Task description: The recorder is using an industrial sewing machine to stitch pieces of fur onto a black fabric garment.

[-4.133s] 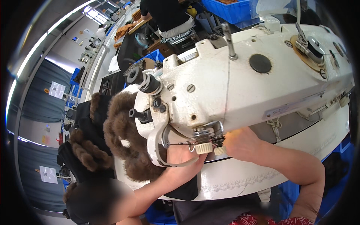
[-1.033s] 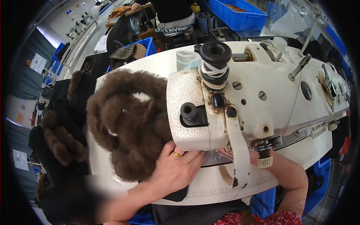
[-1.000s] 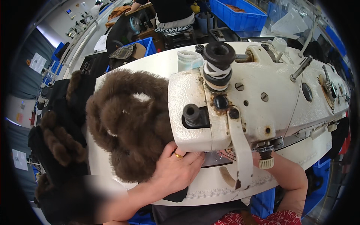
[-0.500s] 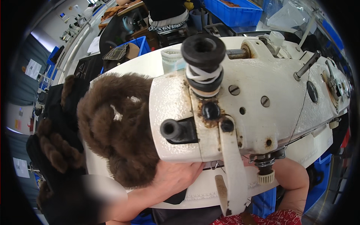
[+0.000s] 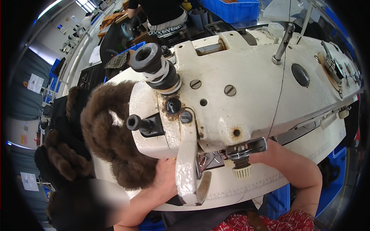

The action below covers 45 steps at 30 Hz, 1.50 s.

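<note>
A white sewing machine (image 5: 250, 88) with rust marks fills the middle of the view. At its left end, a thick brown fur piece (image 5: 104, 123) lies on the white table, partly behind the machine head. My left hand (image 5: 165, 178) rests against the fur's near edge, its fingers hidden behind the machine's white lever (image 5: 187, 165). My right forearm (image 5: 296, 165) bends in from the lower right and passes under the machine arm. The machine hides my right hand, so what it touches cannot be seen. A dark thread runs down the machine's front.
Dark cloth with more brown fur pieces (image 5: 63, 154) is piled left of the table. Blue bins (image 5: 231, 11) stand at the back and below the table's right side. Beyond the machine, a person in black (image 5: 162, 17) sits. A ruler scale is printed along the table's near edge.
The view has shifted, so the machine now appears farther left and covers more of the fur piece. My left hand still lies by the fur; more of my right forearm shows.
</note>
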Motion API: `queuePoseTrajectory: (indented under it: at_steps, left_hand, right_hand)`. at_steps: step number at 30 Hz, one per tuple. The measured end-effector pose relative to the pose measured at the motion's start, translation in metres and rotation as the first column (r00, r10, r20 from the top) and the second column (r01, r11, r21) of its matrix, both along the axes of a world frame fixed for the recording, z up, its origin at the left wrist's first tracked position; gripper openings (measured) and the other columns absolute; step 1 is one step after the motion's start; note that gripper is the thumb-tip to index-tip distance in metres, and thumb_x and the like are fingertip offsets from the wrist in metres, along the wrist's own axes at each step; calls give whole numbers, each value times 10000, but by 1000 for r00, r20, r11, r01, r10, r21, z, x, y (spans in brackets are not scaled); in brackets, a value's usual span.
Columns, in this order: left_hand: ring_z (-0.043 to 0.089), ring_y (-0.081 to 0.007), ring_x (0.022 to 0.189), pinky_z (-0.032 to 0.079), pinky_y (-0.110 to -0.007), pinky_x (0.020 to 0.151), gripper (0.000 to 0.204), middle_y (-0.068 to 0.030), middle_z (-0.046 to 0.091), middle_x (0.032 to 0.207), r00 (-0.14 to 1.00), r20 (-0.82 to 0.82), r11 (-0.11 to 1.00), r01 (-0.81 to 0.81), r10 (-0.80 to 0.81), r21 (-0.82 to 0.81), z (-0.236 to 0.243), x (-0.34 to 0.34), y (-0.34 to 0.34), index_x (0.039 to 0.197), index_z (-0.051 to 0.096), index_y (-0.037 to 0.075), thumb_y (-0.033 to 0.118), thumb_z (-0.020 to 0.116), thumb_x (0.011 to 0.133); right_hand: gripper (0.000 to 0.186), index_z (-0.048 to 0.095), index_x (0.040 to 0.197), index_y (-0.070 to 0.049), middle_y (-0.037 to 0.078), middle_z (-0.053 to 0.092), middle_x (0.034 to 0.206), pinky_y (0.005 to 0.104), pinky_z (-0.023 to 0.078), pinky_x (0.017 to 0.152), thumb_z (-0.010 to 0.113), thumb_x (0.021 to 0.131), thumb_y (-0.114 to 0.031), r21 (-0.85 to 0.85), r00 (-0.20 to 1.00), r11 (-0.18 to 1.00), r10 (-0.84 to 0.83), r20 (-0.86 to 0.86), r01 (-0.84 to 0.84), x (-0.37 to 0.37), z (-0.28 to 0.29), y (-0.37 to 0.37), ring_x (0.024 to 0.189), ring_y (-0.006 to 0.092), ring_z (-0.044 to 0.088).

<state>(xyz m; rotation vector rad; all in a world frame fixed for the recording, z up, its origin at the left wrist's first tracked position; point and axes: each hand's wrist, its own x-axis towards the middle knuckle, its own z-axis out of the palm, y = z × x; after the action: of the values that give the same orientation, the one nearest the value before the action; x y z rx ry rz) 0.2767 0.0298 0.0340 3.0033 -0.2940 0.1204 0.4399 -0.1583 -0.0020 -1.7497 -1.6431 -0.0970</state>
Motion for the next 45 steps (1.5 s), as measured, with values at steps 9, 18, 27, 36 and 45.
queuePoseTrajectory:
  at_steps: [9,18,27,36,45]
  left_hand:
    - [574,-267,1100,436,-394,940,383,-106,639,1122,999,-49,997,-24,20,-74,-13,-3,3,1152,626,60,232,583,813]
    - [571,-232,1082,415,-397,933,275,-43,659,1084,996,61,987,-57,67,-153,-18,-5,-5,1044,686,61,189,655,802]
    - [558,-234,1107,412,-423,955,255,-49,669,1056,973,218,998,-69,68,-3,5,10,-18,1027,701,40,177,677,814]
    - [543,-255,1100,411,-415,976,239,-79,667,1014,963,261,997,-73,69,4,1,10,-22,985,708,-14,152,655,821]
    - [528,-268,1100,394,-420,987,187,-88,631,1008,985,163,975,-94,62,199,7,8,-28,925,690,28,116,611,780]
  right_hand:
    - [51,630,724,-72,51,622,708,378,511,556,605,767,-85,-152,931,988,-77,-356,24,-8,0,5,662,240,641]
    - [101,674,789,-92,51,649,762,385,531,641,623,702,-105,-126,954,991,2,300,38,-4,-25,5,733,239,664]
    - [96,664,813,-87,45,630,766,388,522,654,613,732,-94,-64,953,993,-72,295,95,0,-24,5,744,223,658]
    - [64,623,660,-120,7,588,673,370,521,510,608,722,-126,-211,963,975,-17,269,76,0,-15,-3,649,209,660]
    - [40,615,693,-124,7,572,697,347,519,535,611,724,-148,-162,983,984,-42,178,71,-2,-24,-1,668,192,648]
